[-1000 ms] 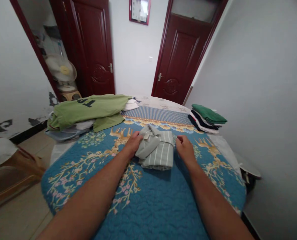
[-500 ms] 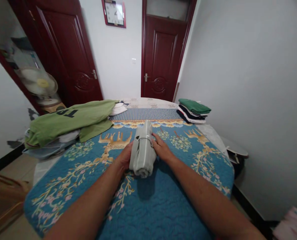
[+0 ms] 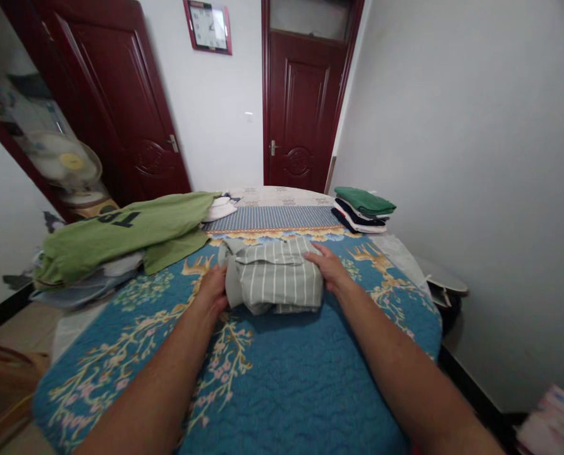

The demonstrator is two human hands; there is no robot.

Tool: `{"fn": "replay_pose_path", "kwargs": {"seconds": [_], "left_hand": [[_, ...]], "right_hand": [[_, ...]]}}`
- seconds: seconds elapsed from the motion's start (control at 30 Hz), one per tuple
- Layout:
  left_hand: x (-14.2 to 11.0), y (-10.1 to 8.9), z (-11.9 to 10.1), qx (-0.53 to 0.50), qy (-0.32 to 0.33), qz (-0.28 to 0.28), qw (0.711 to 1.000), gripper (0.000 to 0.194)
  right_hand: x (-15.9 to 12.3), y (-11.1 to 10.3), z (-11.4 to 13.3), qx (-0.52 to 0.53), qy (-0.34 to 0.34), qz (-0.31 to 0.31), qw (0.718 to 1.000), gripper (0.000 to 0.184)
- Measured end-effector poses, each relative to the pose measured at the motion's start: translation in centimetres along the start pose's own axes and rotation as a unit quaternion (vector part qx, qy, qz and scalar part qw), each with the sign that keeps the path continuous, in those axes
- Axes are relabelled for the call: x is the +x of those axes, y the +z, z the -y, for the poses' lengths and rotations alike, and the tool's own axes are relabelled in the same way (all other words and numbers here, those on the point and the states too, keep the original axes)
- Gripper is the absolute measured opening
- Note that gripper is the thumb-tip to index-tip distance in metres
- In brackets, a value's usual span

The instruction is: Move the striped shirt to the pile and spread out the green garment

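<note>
A folded grey shirt with white stripes (image 3: 279,278) lies crosswise between my hands, at the middle of the blue patterned bedspread (image 3: 301,373). Its plain grey collar faces left. My left hand (image 3: 214,292) grips the collar end, with the fingertips partly hidden at the cloth's edge. At the opposite end my right hand (image 3: 328,265) pinches the striped cloth, thumb on top and the other fingers mostly out of sight.
Folded clothes with a green one on top (image 3: 366,201) form a stack at the far right. A green shirt with dark letters (image 3: 125,224) covers other clothes on the left. A white wall (image 3: 476,158) runs along the right side.
The shirt was a narrow bundle pointing away from me; now it lies sideways and looks wider. My hands have moved apart, the left to the left and the right to the right.
</note>
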State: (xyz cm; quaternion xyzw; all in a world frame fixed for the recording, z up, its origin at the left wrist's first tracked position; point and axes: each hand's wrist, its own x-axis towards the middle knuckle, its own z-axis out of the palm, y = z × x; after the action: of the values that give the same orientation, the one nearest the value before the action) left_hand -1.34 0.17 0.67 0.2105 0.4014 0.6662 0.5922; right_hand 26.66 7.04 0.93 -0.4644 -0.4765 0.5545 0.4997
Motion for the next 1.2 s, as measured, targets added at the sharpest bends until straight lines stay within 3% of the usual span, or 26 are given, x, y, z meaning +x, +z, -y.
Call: {"fn": "replay_pose_path", "kwargs": {"seconds": [0.13,0.2,0.27,0.33,0.43,0.5,0.57,0.63,0.7,0.77,0.83,0.93,1.1,1.2], "left_hand": [[0.3,-0.4,-0.3,0.025,0.006,-0.023,0.999,0.053],[-0.1,-0.2,-0.1,0.045,-0.029,-0.008,0.999,0.052],[-0.6,0.0,0.3,0.088,-0.047,0.023,0.995,0.057],[-1.2,0.0,0.6,0.149,-0.037,0.059,0.986,0.065],[-1.8,0.1,1.0,0.219,-0.016,0.117,0.969,0.075],[-2.1,0.1,1.1,0.254,0.006,0.148,0.956,0.078],[-2.4,0.2,1.0,0.296,0.031,0.163,0.941,0.074],[-2.6,0.4,1.0,0.338,0.048,0.164,0.926,0.065],[-2.8,0.6,0.9,0.372,0.062,0.146,0.914,0.057],[-3.0,0.8,1.0,0.386,0.075,0.120,0.912,0.053],[-3.0,0.9,1.1,0.372,0.081,0.097,0.920,0.053],[-2.9,0.9,1.4,0.314,0.060,0.087,0.944,0.060],[-2.8,0.8,1.8,0.191,0.036,0.165,0.967,0.086],[-2.7,0.6,1.9,0.158,0.035,0.162,0.973,0.088]], "right_hand": [[0.7,-2.6,1.4,-0.138,-0.114,-0.116,0.977,0.071],[0.4,-2.4,1.8,-0.159,-0.147,-0.108,0.970,0.067],[-0.5,-1.3,2.1,-0.125,-0.148,-0.037,0.980,0.061],[-1.6,0.2,2.0,-0.053,-0.108,0.073,0.990,0.053],[-3.4,2.6,1.4,0.040,-0.028,0.221,0.974,0.044],[-4.1,3.7,0.7,0.049,-0.006,0.260,0.964,0.037],[-4.0,3.9,0.2,0.012,-0.027,0.217,0.976,0.032],[-3.1,3.0,-0.1,-0.069,-0.088,0.098,0.989,0.034],[-1.8,1.3,-0.4,-0.193,-0.164,-0.032,0.967,0.039],[-0.5,-0.3,-0.7,-0.325,-0.189,-0.082,0.923,0.044],[0.4,-1.2,-1.2,-0.410,-0.159,-0.055,0.896,0.045],[0.2,-0.4,-1.9,-0.418,-0.125,0.016,0.900,0.049],[-2.8,3.3,-1.6,-0.308,-0.197,0.043,0.930,0.065],[-3.9,4.1,-0.9,-0.190,-0.192,0.135,0.953,0.060]]}}
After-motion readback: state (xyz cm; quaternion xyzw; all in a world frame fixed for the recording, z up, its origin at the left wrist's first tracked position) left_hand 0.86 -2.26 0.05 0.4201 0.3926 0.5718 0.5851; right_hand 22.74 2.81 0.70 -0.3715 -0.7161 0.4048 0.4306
